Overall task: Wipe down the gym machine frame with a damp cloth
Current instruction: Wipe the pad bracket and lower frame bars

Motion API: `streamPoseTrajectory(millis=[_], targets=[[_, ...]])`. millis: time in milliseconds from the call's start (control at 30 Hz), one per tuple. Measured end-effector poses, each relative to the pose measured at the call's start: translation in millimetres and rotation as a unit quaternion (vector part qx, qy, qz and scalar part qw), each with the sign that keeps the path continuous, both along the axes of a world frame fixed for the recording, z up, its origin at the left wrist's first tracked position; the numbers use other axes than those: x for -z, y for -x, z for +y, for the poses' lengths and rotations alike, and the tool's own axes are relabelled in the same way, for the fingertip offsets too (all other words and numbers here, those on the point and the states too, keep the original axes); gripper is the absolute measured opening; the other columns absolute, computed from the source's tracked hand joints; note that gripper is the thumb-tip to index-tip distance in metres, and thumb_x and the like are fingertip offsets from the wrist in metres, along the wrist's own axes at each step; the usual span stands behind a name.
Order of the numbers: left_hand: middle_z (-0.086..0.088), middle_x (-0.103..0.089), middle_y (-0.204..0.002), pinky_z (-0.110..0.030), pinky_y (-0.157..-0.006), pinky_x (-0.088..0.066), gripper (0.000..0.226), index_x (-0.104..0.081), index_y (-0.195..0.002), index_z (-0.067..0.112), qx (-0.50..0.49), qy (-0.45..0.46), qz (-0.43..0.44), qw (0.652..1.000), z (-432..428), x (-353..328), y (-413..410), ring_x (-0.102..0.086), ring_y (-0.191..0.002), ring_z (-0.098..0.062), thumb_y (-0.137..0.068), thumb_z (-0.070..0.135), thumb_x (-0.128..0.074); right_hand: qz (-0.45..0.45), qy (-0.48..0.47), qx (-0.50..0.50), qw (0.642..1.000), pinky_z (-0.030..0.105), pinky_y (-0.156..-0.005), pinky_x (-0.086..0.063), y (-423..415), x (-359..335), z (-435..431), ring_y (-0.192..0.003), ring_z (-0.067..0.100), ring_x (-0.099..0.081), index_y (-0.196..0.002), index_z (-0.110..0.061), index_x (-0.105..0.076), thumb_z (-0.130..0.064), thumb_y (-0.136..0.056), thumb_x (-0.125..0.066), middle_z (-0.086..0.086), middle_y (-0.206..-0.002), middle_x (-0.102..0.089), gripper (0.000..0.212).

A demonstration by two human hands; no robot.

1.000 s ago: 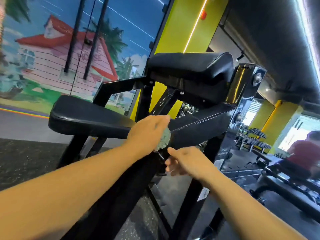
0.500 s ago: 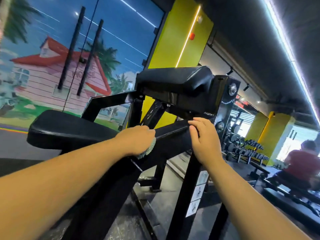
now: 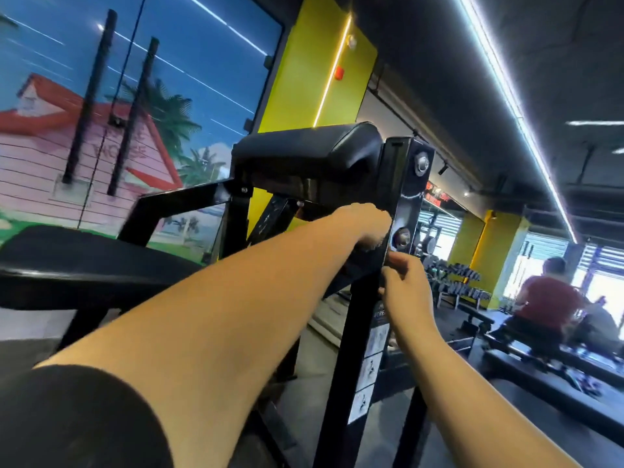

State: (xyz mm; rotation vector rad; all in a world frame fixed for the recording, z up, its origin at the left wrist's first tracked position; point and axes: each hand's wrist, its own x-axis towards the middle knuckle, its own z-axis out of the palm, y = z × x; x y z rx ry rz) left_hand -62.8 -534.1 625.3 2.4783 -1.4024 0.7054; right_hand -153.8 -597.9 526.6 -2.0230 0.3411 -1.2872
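Observation:
The black gym machine frame point(image 3: 351, 332) fills the middle of the view, with an upper pad point(image 3: 304, 153) and a lower seat pad point(image 3: 67, 258). My left hand point(image 3: 361, 224) reaches far forward and curls down onto the slanted frame bar just under the upper pad, beside the upright post. The cloth is hidden beneath that hand. Lower on the upright post, just below a round bolt, the fingers of my right hand point(image 3: 405, 285) curl round its edge.
A person in a red shirt point(image 3: 547, 305) sits on a bench at the right. A dumbbell rack point(image 3: 456, 282) stands behind the machine. A painted mural wall point(image 3: 50, 146) and a yellow pillar point(image 3: 304, 79) lie to the left and behind.
My left hand has slid with the cloth up the slanted bar toward the upright post. My right hand has moved from the bar to the post's edge. The view has shifted forward.

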Motion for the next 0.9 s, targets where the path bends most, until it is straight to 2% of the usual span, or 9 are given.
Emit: streamPoseTrajectory(millis=[67, 167, 300, 400, 467, 533, 633, 767, 900], targets=[[-0.023, -0.046, -0.13, -0.042, -0.089, -0.04, 0.037, -0.044, -0.129, 0.001, -0.006, -0.019, -0.051, 0.999, 13, 10, -2, -0.047, -0.117, -0.042, -0.093, 0.009, -0.04, -0.003, 0.03, 0.005, 1.0, 0.035, -0.092, -0.046, 0, 6, 7, -0.102, 0.01, -0.055, -0.119, -0.021, -0.054, -0.016, -0.096, -0.048, -0.001, -0.121, -0.056, 0.024], [-0.022, -0.048, -0.127, -0.04, -0.088, -0.038, 0.032, -0.044, -0.124, -0.002, 0.013, -0.032, -0.07, 0.997, 47, 30, -7, -0.047, -0.116, -0.039, -0.095, 0.012, -0.04, -0.051, 0.088, 0.003, 0.995, 0.02, -0.084, -0.041, -9, 15, 34, -0.093, 0.0, -0.049, -0.113, -0.021, -0.056, -0.013, -0.096, -0.048, -0.001, -0.117, -0.053, 0.02], [-0.021, -0.048, -0.117, -0.042, -0.091, -0.041, 0.021, -0.046, -0.108, 0.0, 0.03, -0.03, -0.044, 0.998, 120, 73, -12, -0.049, -0.107, -0.038, -0.098, 0.012, -0.032, -0.119, 0.133, -0.011, 0.984, 0.044, -0.1, -0.041, -27, 34, 82, -0.116, 0.014, -0.049, -0.112, -0.016, -0.06, -0.019, -0.089, -0.049, -0.017, -0.11, -0.047, 0.025], [-0.016, -0.045, -0.108, -0.039, -0.085, -0.042, 0.014, -0.044, -0.101, 0.004, 0.015, 0.032, 0.014, 0.999, 166, 106, -10, -0.049, -0.101, -0.035, -0.099, 0.013, -0.033, -0.153, 0.104, -0.019, 0.983, 0.047, -0.104, -0.038, -33, 51, 111, -0.124, 0.014, -0.044, -0.115, -0.014, -0.06, -0.024, -0.087, -0.046, -0.01, -0.122, -0.048, 0.033], [-0.015, -0.046, -0.1, -0.037, -0.082, -0.041, 0.02, -0.046, -0.101, 0.005, 0.013, 0.127, 0.076, 0.989, 186, 126, -2, -0.051, -0.1, -0.035, -0.101, 0.017, -0.03, -0.157, 0.069, -0.028, 0.985, 0.045, -0.107, -0.036, -34, 64, 125, -0.127, 0.013, -0.041, -0.119, -0.015, -0.058, -0.025, -0.089, -0.045, -0.003, -0.13, -0.048, 0.034], [-0.019, -0.051, -0.114, -0.04, -0.091, -0.038, 0.032, -0.047, -0.12, 0.004, 0.023, 0.241, 0.166, 0.956, 200, 149, 4, -0.049, -0.113, -0.036, -0.101, 0.024, -0.03, -0.161, 0.003, -0.035, 0.986, 0.04, -0.112, -0.031, -35, 76, 140, -0.132, 0.012, -0.036, -0.128, -0.02, -0.05, -0.023, -0.096, -0.045, -0.002, -0.139, -0.042, 0.033], [-0.008, -0.023, -0.151, -0.031, -0.108, -0.022, 0.052, -0.016, -0.149, 0.012, 0.065, 0.334, 0.219, 0.914, 204, 192, 11, -0.026, -0.137, -0.024, -0.101, 0.028, -0.029, -0.159, -0.12, -0.058, 0.978, 0.026, -0.114, -0.023, -37, 90, 163, -0.14, 0.008, -0.025, -0.146, -0.021, -0.032, -0.02, -0.101, -0.041, -0.006, -0.152, -0.028, 0.045], [0.005, -0.005, -0.157, -0.02, -0.109, -0.009, 0.058, 0.001, -0.151, 0.023, 0.062, 0.399, 0.27, 0.874, 204, 254, 12, -0.009, -0.143, -0.011, -0.1, 0.032, -0.025, -0.112, -0.1, -0.075, 0.986, 0.01, -0.104, -0.006, -46, 109, 189, -0.143, -0.004, -0.001, -0.153, -0.022, -0.011, -0.024, -0.104, -0.032, -0.015, -0.16, 0.0, 0.054], [0.011, -0.005, -0.154, -0.014, -0.109, -0.001, 0.057, 0.002, -0.149, 0.025, 0.032, 0.402, 0.308, 0.862, 216, 329, 21, -0.002, -0.143, -0.005, -0.1, 0.029, -0.026, -0.089, -0.06, -0.072, 0.992, 0.014, -0.109, 0.001, -48, 134, 205, -0.143, -0.003, 0.008, -0.153, -0.022, -0.003, -0.022, -0.104, -0.031, -0.014, -0.159, 0.01, 0.057]])
